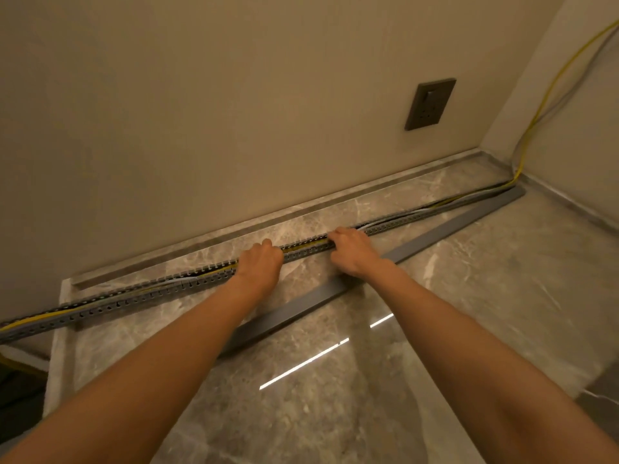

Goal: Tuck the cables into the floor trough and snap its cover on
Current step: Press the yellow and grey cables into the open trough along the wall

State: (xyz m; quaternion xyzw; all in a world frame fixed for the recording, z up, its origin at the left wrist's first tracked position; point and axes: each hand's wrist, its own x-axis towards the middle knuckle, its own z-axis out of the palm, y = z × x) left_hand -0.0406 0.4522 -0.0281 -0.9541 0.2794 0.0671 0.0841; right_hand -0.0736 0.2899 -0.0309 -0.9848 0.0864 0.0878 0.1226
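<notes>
Working mid-run along trough (140,291), laid on floor (335,396) parallel to wall (234,95). Left hand (259,264) and right hand (351,251) set apart over same stretch, fingers curled down over slotted top edge, pressing on cables (43,318); fingertips hidden behind knuckles, so actual pinch on a cable could not be told. Spacing probably chosen to hold a span down while wires seat between side walls. Yellow and grey cables lying mostly inside, bulging above rim right of right hand and toward corner, then climbing side wall. Cover (435,234) parked flat just beside trough, angled slightly off it, near end under right forearm: kept within reach, clear of opening. Tucking judged unfinished; cover not yet fitted. Socket (430,103) unused.
</notes>
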